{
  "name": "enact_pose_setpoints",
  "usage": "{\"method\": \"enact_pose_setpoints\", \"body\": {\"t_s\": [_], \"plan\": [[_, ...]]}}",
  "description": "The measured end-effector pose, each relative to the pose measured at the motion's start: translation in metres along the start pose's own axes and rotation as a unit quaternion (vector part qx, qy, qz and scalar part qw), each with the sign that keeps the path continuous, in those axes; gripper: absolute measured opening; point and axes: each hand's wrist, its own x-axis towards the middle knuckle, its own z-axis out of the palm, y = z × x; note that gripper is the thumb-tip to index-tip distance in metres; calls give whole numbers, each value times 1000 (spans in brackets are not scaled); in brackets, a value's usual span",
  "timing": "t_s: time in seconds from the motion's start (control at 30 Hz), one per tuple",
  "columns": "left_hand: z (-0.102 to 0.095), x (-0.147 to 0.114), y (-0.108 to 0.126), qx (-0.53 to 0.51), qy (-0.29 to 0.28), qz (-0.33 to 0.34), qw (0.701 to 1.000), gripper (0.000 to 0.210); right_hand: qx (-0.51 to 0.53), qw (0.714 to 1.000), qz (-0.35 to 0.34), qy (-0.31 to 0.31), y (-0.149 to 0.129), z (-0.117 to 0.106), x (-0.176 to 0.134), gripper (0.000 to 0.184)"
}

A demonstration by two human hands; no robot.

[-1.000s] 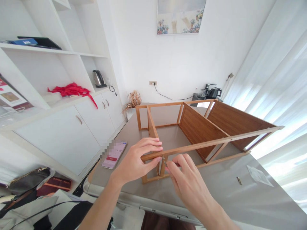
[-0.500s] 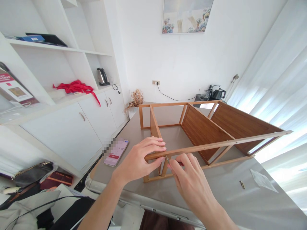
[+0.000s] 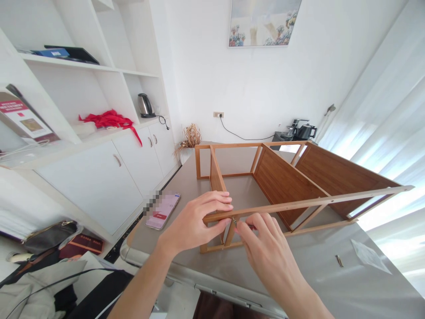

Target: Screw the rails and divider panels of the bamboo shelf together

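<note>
A brown wooden shelf frame [image 3: 292, 204] lies on its side on the table. My left hand [image 3: 195, 217] is closed round the near end of its upper rail, fingers over the top and thumb along the near side. Just right of that thumb, my right hand [image 3: 267, 241] pinches a small metal screw [image 3: 234, 220], whose tip meets the rail near an inner crosspiece. The fingers cover most of the screw. Two small metal fasteners [image 3: 339, 260] lie on the table to the right, beside a clear plastic bag [image 3: 370, 256].
A phone [image 3: 163, 211] lies on the table [image 3: 318, 283] left of my left hand. Behind the frame are a dried plant [image 3: 191, 135] and a black coffee maker [image 3: 299, 129]. White cabinets [image 3: 133, 173] line the left, and a curtain [image 3: 392, 133] hangs at the right.
The whole view has shifted slightly, so things appear a little further right. Both hands keep their places on the frame, the right still pinching the screw at the rail.
</note>
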Motion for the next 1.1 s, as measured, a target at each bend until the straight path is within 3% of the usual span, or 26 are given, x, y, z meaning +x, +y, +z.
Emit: {"method": "enact_pose_setpoints", "body": {"t_s": [0.2,0.47,0.63,0.87,1.1], "plan": [[0,1,0,7,-1,8,1000,25,11,1000,5,-9,-2,-3,0,21],[-7,1,3,18,-30,12,999,30,209,969,133,7,-12,8,-8,25],[-9,2,2,9,-37,9,999,30,241,951,183,66,-13,9,-8,11],[-10,2,-2,-17,-48,5,999,30,213,959,148,117,-13,7,-8,3],[-10,3,-2,-28,-51,5,998,29,255,957,56,128,-10,20,-9,15]]}}
